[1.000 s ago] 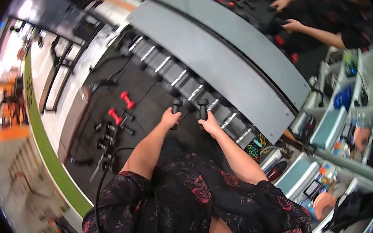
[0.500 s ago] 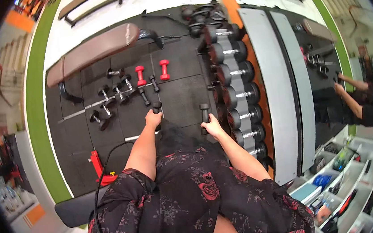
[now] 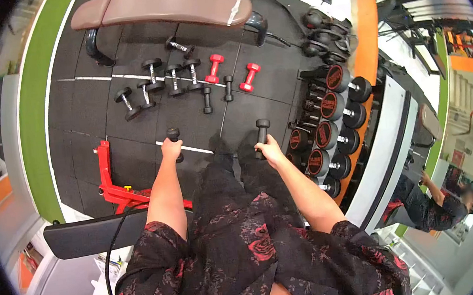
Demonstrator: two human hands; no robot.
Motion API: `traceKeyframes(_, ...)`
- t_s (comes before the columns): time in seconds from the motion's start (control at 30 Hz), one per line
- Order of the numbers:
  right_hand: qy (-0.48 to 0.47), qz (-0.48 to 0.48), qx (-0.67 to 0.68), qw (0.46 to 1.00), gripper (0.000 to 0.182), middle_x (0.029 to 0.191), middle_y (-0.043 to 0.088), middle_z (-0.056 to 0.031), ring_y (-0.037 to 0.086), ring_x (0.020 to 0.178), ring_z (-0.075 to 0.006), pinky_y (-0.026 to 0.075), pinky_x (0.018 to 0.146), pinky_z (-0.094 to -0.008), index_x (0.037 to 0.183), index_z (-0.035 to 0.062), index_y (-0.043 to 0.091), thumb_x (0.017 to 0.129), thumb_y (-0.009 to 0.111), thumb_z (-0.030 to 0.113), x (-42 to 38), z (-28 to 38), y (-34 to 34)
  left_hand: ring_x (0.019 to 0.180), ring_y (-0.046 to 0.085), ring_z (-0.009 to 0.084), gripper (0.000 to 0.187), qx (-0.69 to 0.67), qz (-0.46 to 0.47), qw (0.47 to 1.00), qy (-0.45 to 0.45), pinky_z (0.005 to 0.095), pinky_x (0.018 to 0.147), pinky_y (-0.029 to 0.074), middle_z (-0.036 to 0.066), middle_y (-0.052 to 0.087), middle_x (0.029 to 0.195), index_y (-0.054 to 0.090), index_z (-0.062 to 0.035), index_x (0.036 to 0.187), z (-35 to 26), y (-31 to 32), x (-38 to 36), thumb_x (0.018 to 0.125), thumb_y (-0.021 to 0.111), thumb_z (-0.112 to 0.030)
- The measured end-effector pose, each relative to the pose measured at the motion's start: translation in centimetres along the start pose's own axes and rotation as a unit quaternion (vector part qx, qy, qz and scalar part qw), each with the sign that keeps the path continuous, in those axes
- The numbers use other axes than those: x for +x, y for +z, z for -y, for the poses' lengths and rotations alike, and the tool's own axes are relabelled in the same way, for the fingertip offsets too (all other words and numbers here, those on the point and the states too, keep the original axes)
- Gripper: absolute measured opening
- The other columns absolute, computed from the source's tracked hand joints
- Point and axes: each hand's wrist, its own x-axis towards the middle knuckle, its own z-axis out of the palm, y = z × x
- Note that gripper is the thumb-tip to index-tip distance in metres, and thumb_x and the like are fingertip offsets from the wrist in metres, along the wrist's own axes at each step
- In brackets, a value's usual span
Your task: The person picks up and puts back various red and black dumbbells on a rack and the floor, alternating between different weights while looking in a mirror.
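Note:
My left hand is closed around a small black dumbbell, held out in front of me over the floor. In my right hand is a similar black dumbbell, its far end pointing away from me. Both hands are apart, at about the same height in the view. On the dark mat beyond them lie two red dumbbells, two small black dumbbells and several dumbbells with chrome handles. Part of each held dumbbell is hidden by my fingers.
A brown padded bench stands beyond the loose dumbbells. To the right is a rack of large round dumbbells beside a mirror. A red metal frame and black pad are at my left. Kettlebells sit far right.
My view has turned and shifted, so the bench and rack look closer and the red frame shows more. My hands are farther apart, each still gripping its dumbbell.

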Motion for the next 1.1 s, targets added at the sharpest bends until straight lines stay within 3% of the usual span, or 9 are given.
traceKeyframes(0.07, 0.016, 0.007, -0.041, 0.999, 0.043, 0.097, 0.060, -0.0150, 0.059, 0.087, -0.0259, 0.047, 0.079, -0.0379, 0.113, -0.0033, 0.049, 0.076, 0.066, 0.010, 3.5, 1.4, 0.5, 0.098, 0.066, 0.0348, 0.037, 0.007, -0.047, 0.999, -0.009, 0.0416, 0.085, 0.050, 0.020, 0.069, 0.101, 0.064, -0.0012, 0.100, 3.3, 1.9, 3.3, 0.071, 0.068, -0.024)
traceKeyframes(0.17, -0.013, 0.030, -0.153, 0.988, 0.047, 0.097, 0.061, -0.0149, 0.059, 0.088, -0.0257, 0.047, 0.078, -0.0376, 0.117, -0.0014, 0.048, 0.075, 0.068, 0.009, 10.9, 4.1, 2.5, 0.099, 0.065, 0.0349, 0.037, 0.008, -0.053, 0.998, -0.034, 0.0412, 0.086, 0.049, 0.020, 0.069, 0.101, 0.064, -0.0013, 0.102, 2.0, 2.5, 4.5, 0.072, 0.068, -0.023)
traceKeyframes(0.33, -0.017, 0.033, -0.206, 0.978, 0.048, 0.101, 0.061, -0.0208, 0.060, 0.100, -0.0352, 0.045, 0.088, -0.0394, 0.116, 0.0019, 0.047, 0.074, 0.069, 0.010, 22.7, 2.8, 7.1, 0.102, 0.064, 0.0356, 0.041, -0.038, -0.024, 0.997, -0.068, 0.0420, 0.089, 0.048, 0.021, 0.068, 0.101, 0.064, -0.0011, 0.107, 3.4, 8.6, 12.8, 0.074, 0.067, -0.025)
traceKeyframes(0.5, -0.023, -0.002, -0.184, 0.983, 0.043, 0.100, 0.060, -0.0222, 0.061, 0.094, -0.0368, 0.046, 0.085, -0.0418, 0.111, 0.0016, 0.046, 0.076, 0.068, 0.010, 35.4, -5.2, 13.8, 0.104, 0.063, 0.0384, 0.044, -0.014, -0.010, 0.997, -0.073, 0.0443, 0.090, 0.048, 0.022, 0.068, 0.103, 0.064, -0.0008, 0.107, 5.9, 18.3, 25.5, 0.073, 0.067, -0.029)
traceKeyframes(0.57, 0.005, -0.002, -0.208, 0.978, 0.051, 0.105, 0.061, -0.0208, 0.060, 0.101, -0.0318, 0.045, 0.089, -0.0387, 0.121, -0.0006, 0.044, 0.079, 0.069, 0.010, 40.3, -9.0, 16.6, 0.103, 0.063, 0.0380, 0.045, -0.001, -0.005, 0.999, -0.050, 0.0443, 0.090, 0.048, 0.022, 0.068, 0.103, 0.063, -0.0003, 0.107, 7.2, 22.4, 31.0, 0.073, 0.067, -0.030)
traceKeyframes(0.7, 0.014, -0.030, -0.185, 0.982, 0.051, 0.114, 0.057, -0.0251, 0.056, 0.110, -0.0411, 0.043, 0.094, -0.0441, 0.121, -0.0009, 0.043, 0.078, 0.069, 0.008, 48.5, -16.0, 21.2, 0.101, 0.060, 0.0434, 0.049, 0.030, -0.027, 0.999, -0.028, 0.0465, 0.092, 0.047, 0.028, 0.065, 0.099, 0.062, 0.0024, 0.106, 9.7, 29.4, 39.7, 0.072, 0.069, -0.032)
traceKeyframes(0.77, -0.028, -0.063, -0.229, 0.971, 0.053, 0.116, 0.054, -0.0247, 0.053, 0.111, -0.0430, 0.042, 0.095, -0.0448, 0.122, -0.0016, 0.042, 0.077, 0.069, 0.004, 51.0, -18.1, 22.7, 0.101, 0.058, 0.0456, 0.050, 0.044, -0.041, 0.998, 0.033, 0.0483, 0.092, 0.046, 0.029, 0.063, 0.098, 0.062, 0.0056, 0.103, 11.9, 32.3, 42.8, 0.071, 0.070, -0.032)
traceKeyframes(0.9, -0.037, -0.081, -0.250, 0.964, 0.054, 0.119, 0.051, -0.0247, 0.052, 0.111, -0.0438, 0.042, 0.096, -0.0454, 0.123, -0.0019, 0.040, 0.076, 0.066, -0.001, 53.3, -20.2, 24.0, 0.100, 0.058, 0.0454, 0.051, 0.078, -0.056, 0.994, 0.044, 0.0494, 0.092, 0.046, 0.028, 0.062, 0.103, 0.059, 0.0065, 0.107, 10.6, 33.6, 43.9, 0.073, 0.072, -0.029)
traceKeyframes(1.1, -0.070, -0.014, -0.321, 0.945, 0.058, 0.117, 0.052, -0.0249, 0.052, 0.113, -0.0423, 0.042, 0.097, -0.0446, 0.130, -0.0019, 0.039, 0.076, 0.059, -0.005, 50.3, -17.6, 21.8, 0.113, 0.053, 0.0431, 0.057, 0.029, -0.070, 0.996, 0.040, 0.0472, 0.098, 0.044, 0.028, 0.053, 0.121, 0.046, 0.0017, 0.129, 10.4, 34.0, 41.4, 0.082, 0.067, -0.022)
